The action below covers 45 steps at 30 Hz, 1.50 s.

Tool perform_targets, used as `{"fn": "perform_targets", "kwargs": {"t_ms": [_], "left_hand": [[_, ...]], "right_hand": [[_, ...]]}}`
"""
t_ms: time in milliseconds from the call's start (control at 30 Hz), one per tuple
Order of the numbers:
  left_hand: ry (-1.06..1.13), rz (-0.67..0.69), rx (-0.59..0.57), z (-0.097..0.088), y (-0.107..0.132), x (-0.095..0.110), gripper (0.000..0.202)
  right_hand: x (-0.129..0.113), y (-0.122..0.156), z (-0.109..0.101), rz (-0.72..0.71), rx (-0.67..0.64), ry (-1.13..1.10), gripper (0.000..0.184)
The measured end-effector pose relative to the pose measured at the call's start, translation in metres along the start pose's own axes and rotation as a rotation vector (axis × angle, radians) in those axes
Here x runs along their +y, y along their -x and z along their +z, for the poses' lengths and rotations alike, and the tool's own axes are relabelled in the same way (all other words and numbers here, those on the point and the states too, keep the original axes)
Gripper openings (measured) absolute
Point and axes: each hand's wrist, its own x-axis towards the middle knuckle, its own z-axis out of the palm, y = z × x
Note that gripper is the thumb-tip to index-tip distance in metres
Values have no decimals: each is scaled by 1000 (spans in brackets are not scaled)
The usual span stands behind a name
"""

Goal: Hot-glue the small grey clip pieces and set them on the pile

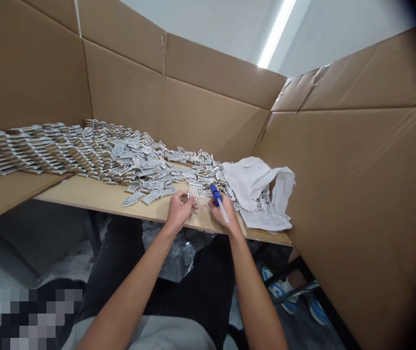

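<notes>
My left hand [179, 209] is closed in a pinch on a small flat white cut-out piece [193, 190] at the front of the wooden table [98, 195]. My right hand [223, 212] is closed round a pen-like tool with a blue cap [217, 197], its blue end pointing toward the piece. Just beyond both hands lies a loose heap of the same white pieces [149, 167].
Neat overlapping rows of stacked pieces [28, 148] fill the table's left side. A crumpled white bag [262, 189] with more pieces lies at the right. Tall cardboard walls [357, 184] enclose the table on three sides. A foot in a blue shoe [284, 291] shows below right.
</notes>
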Motion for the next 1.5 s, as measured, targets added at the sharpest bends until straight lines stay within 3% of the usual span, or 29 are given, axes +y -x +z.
{"fn": "perform_targets", "kwargs": {"t_ms": [100,267,367,533,600,667,733,767,833,900,1000,1067,1233,1367,1500], "left_hand": [[55,1,-31,2,4,2,21],[81,-60,-121,5,7,2,28],[58,3,-89,5,6,3,29],[-366,185,15,-18,1,16,20],[-509,108,-56,-32,-1,24,17],[-556,-72,-138,-45,-6,32,18],[-545,-202,-141,-54,-19,41,24],[-510,-202,-105,-56,-28,46,26],[-368,-73,35,-57,-51,58,23],[-190,93,194,-54,-72,67,25],[-165,109,250,-45,-81,68,55],[-298,107,203,-40,-71,56,56],[-735,245,-90,-19,-37,21,9],[-1025,358,-185,7,-45,13,16],[-1210,255,-159,32,-66,8,26]], "right_hand": [[1,-2,-3,-26,87,-152,22],[-1,-5,-1,27,99,-358,37],[-1,-5,-2,66,100,-359,38],[6,-7,-8,84,121,-226,40],[10,-8,-9,84,133,-161,41],[13,-9,-9,78,138,-127,41],[14,-10,-9,71,132,-124,40],[14,-9,-10,69,128,-126,40],[11,-9,-11,64,125,-132,40],[7,-7,-12,57,121,-140,39],[2,-6,-14,50,113,-134,36],[2,-5,-16,59,121,-102,35],[14,-7,-26,130,193,-42,29],[25,-10,-34,186,257,-50,23],[22,-9,-36,160,260,-54,25]]}}
